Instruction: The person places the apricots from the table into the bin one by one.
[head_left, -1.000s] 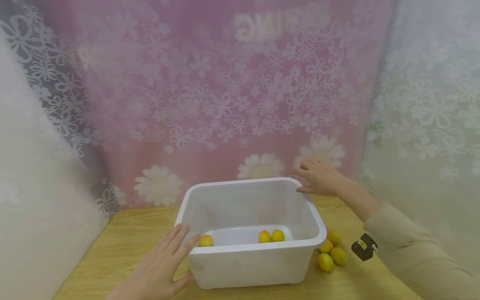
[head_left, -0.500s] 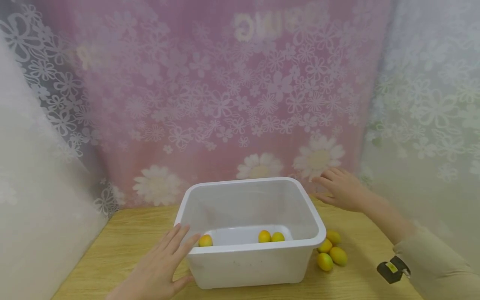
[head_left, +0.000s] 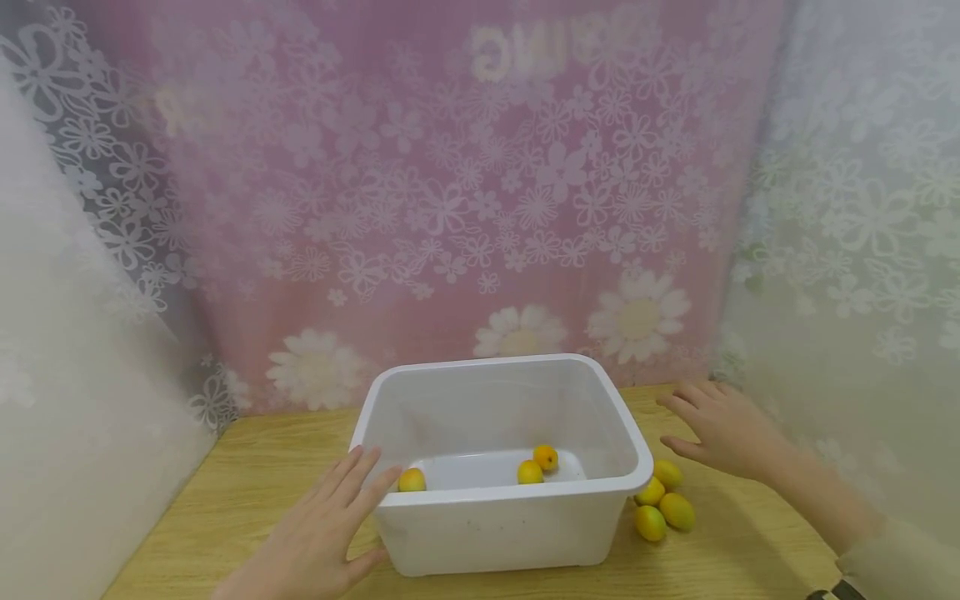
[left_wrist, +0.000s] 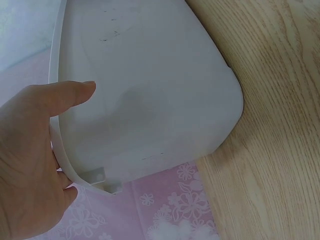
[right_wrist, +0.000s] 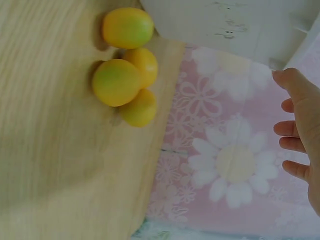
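A white plastic tub (head_left: pixel 495 533) stands on the wooden table with three small yellow-orange fruits in it. One fruit (head_left: pixel 412 480) lies at the left; two others, a nearer fruit (head_left: pixel 529 472) and a farther fruit (head_left: pixel 546 457), sit together at the right. My left hand (head_left: pixel 318 525) rests at the tub's front left corner, fingers straight and spread over the rim, thumb along the outer wall (left_wrist: pixel 150 90). Beyond the tub's right side, my right hand (head_left: pixel 727 425) hovers with nothing in it, fingers loosely extended. Several more yellow-green fruits (right_wrist: pixel 116 82) are bunched on the table below it.
The wooden table (head_left: pixel 247 492) reaches back to a pink flowered curtain (head_left: pixel 450 208). Pale sheets hang on both sides, the right sheet (head_left: pixel 855 292) close to my right arm. The tub's right wall stands right beside the loose fruits.
My right hand has moved from the tub's back right corner rightward and nearer to me, out over the loose fruits. Inside the tub, one right-hand fruit has rolled back. The left hand keeps still.
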